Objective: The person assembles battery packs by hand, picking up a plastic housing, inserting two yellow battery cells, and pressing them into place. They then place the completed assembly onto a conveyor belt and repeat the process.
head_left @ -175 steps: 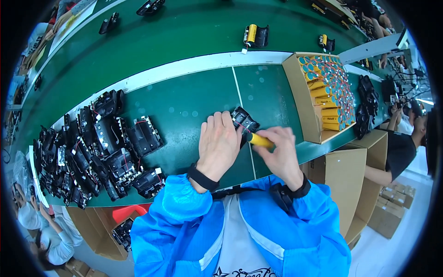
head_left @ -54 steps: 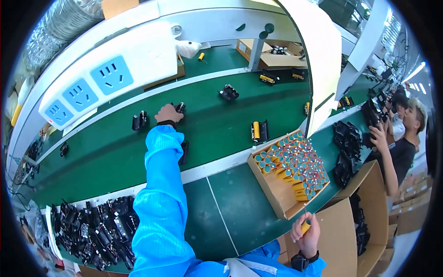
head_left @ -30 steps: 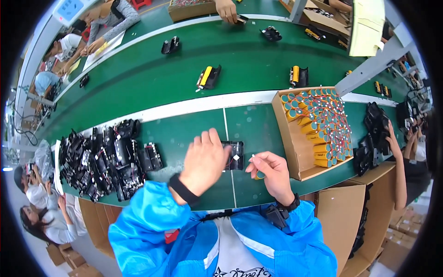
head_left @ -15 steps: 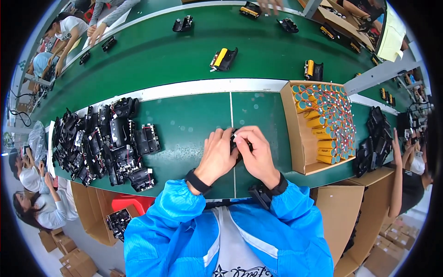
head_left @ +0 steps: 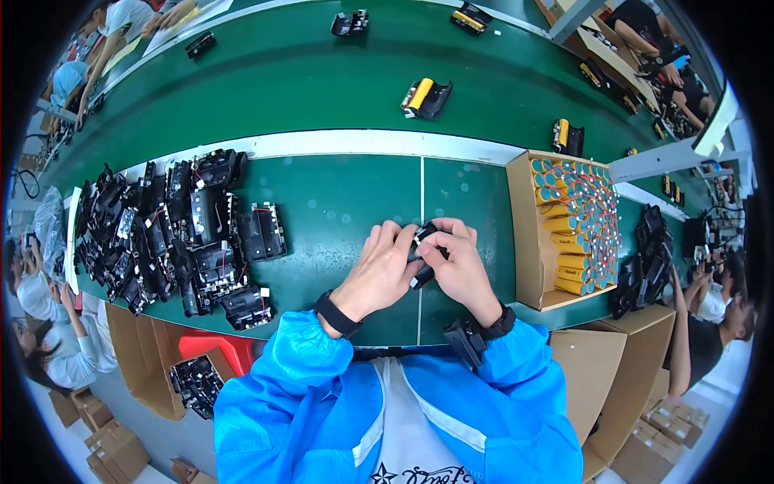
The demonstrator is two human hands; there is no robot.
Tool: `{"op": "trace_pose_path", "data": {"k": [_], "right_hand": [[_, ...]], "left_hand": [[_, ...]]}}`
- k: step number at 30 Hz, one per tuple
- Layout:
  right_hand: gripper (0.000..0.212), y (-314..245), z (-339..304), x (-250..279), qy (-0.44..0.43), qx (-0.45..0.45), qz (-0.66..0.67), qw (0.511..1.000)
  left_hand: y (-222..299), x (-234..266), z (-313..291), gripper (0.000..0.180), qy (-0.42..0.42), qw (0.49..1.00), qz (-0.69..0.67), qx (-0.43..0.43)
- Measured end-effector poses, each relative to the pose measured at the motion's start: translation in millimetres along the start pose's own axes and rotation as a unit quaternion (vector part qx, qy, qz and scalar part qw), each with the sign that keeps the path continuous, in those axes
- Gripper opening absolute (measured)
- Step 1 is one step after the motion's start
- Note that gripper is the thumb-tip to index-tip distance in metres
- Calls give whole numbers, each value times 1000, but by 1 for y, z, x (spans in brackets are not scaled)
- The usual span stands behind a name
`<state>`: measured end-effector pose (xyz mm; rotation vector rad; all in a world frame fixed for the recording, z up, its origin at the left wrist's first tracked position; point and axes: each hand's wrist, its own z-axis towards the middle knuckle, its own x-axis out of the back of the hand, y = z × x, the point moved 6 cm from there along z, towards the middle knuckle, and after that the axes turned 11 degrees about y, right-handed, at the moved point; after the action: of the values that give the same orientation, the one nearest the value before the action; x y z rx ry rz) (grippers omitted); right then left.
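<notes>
Both my hands work close together over the green bench on a small black plastic housing (head_left: pixel 421 277), which my fingers partly cover. My left hand (head_left: pixel 377 270) is closed on its left side. The fingers of my right hand (head_left: pixel 457 270) are bent round the other side, thumb and forefinger near a small pale part at its upper end. To the left lies a heap of black housings (head_left: pixel 210 216) with circuit boards and thin wires. On the right stands an open cardboard box (head_left: pixel 528 242) of yellow cylindrical batteries (head_left: pixel 572 246) with red wires.
Beyond the bench's white edge (head_left: pixel 363 143), a green conveyor (head_left: pixel 282 93) carries several housings, some with a yellow battery (head_left: pixel 419 95). Black parts (head_left: pixel 645 258) lie right of the battery box. Below are cardboard boxes (head_left: pixel 153 363) and a red stool (head_left: pixel 214 347). Other people sit at both sides.
The view has shifted slightly. Housings on the conveyor have moved right. My right-hand fingers have spread a little, and more of the black housing shows between my hands.
</notes>
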<state>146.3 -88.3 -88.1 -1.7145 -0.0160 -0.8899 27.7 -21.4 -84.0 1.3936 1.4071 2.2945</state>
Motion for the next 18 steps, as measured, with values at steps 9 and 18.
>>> {"op": "trace_pose_path", "data": {"k": [9, 18], "right_hand": [[8, 1, 0, 1, -5, -33, -22, 999], [8, -1, 5, 0, -41, -82, -31, 995]], "left_hand": [[6, 4, 2, 51, 10, 999, 20, -48], [9, 2, 4, 52, -35, 998, 30, -31]]}}
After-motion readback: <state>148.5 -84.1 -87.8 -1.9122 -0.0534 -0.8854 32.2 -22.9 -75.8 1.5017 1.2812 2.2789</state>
